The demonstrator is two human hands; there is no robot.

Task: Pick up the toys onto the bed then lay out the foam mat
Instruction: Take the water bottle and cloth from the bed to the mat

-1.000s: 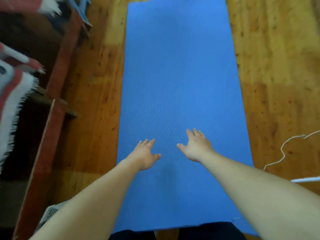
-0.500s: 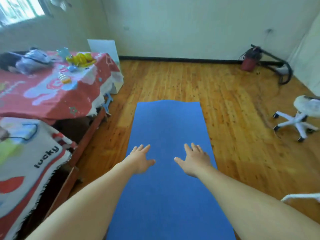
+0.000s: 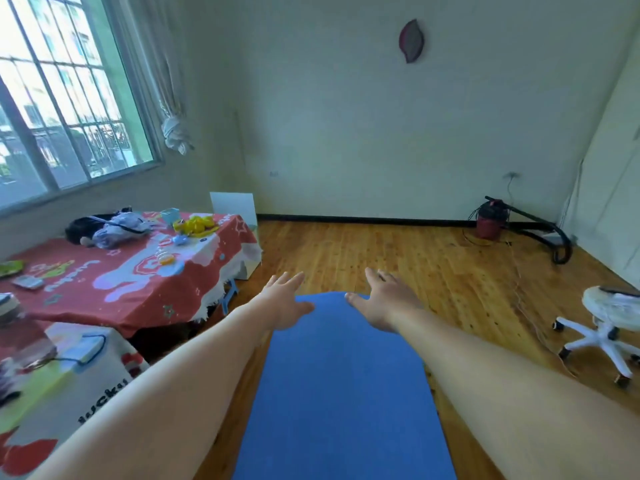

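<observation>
The blue foam mat (image 3: pixel 341 382) lies unrolled flat on the wooden floor, running away from me. My left hand (image 3: pixel 284 303) and my right hand (image 3: pixel 382 299) are stretched out in front with fingers straight, above the mat's far end, holding nothing. Whether they touch the mat cannot be told. On the left stands the bed (image 3: pixel 114 289) with a red patterned cover. Yellow toys (image 3: pixel 195 225), a small blue toy (image 3: pixel 179 240) and a yellow-and-white toy (image 3: pixel 164 258) lie on it.
A white swivel chair (image 3: pixel 609 327) stands at the right on the floor. A red vacuum cleaner (image 3: pixel 490 220) with a black hose sits by the far wall. A white board (image 3: pixel 232 207) leans behind the bed. A thin cable runs along the floor at the right.
The view has tilted up from the mat to the whole room. Both hands have stayed open and outstretched and now appear near the mat's far end.
</observation>
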